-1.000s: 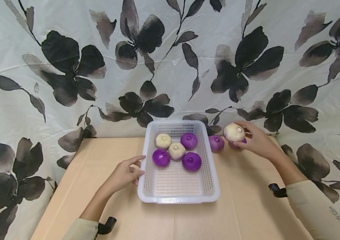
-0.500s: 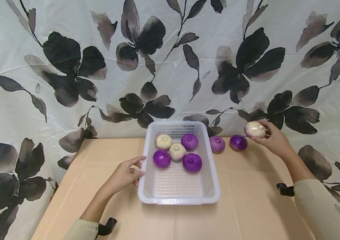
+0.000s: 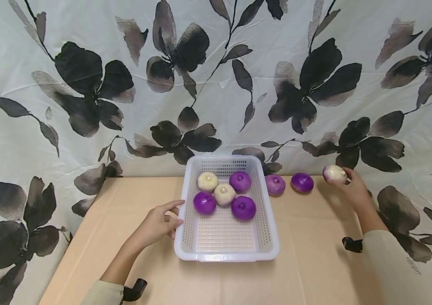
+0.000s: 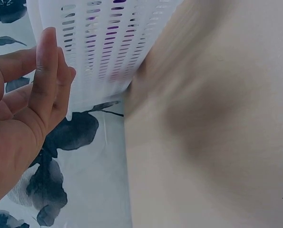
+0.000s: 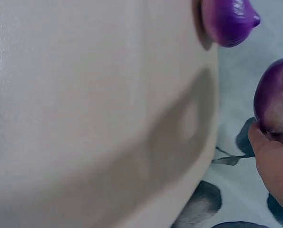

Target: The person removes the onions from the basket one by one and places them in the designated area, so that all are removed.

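White-purple onion (image 3: 333, 173) held aloft, right of basket (image 3: 226, 245).

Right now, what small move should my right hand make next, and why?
Probably lower the two-tone onion onto the table, right of the dark purple onion: your right hand seems to hold it off the surface, and a lighter purple onion lines up with the dark one.

The 2 forearms (image 3: 126, 257) extend forward; the left hand (image 3: 158, 222) holds its fingers (image 4: 46, 61) nearly straight; the right hand (image 3: 355, 192) grips, fingers curled.
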`<control>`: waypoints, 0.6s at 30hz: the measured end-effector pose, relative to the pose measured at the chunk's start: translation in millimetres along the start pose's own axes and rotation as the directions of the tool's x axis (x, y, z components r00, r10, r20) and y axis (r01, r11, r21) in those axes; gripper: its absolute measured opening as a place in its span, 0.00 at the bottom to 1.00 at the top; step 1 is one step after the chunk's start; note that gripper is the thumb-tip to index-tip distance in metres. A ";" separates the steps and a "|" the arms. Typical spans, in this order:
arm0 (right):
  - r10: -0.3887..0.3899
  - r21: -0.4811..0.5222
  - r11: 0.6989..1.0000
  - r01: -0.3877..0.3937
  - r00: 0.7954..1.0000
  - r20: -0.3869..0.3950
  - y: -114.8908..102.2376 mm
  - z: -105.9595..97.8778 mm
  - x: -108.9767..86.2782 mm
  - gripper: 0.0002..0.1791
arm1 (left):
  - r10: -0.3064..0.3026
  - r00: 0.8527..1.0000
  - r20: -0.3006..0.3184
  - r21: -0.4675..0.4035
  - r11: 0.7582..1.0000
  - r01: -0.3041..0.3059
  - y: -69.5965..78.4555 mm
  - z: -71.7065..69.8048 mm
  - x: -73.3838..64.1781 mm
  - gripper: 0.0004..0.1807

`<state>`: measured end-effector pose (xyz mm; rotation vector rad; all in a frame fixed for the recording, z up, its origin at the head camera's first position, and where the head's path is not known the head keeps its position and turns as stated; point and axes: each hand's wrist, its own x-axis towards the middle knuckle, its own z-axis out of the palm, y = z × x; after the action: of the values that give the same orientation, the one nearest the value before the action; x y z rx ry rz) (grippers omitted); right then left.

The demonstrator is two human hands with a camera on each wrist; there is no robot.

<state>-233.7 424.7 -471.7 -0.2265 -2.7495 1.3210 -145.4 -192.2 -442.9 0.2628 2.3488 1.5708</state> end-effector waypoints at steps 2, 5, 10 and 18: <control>0.018 -0.012 1.000 -0.018 1.000 0.008 5.1 2.0 1.8 0.50 | -0.003 1.000 -0.003 0.003 1.000 0.003 0.0 -0.3 -0.1 0.34; 0.049 -0.037 0.998 -0.049 0.999 0.015 11.6 4.2 3.2 0.50 | -0.006 1.000 0.002 -0.001 1.000 0.006 0.4 0.4 0.0 0.34; 0.095 -0.060 0.994 -0.093 0.995 0.032 21.9 8.7 6.0 0.48 | -0.007 1.000 0.011 -0.004 1.000 0.007 0.6 1.4 0.2 0.34; 0.137 -0.096 0.986 -0.133 0.990 0.033 24.9 13.2 12.5 0.48 | -0.009 1.000 0.000 0.000 1.000 0.009 1.7 0.9 0.2 0.34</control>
<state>-245.4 432.1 -499.3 -0.4047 -2.8782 1.2398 -145.3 -190.7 -441.7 0.2518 2.3469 1.5658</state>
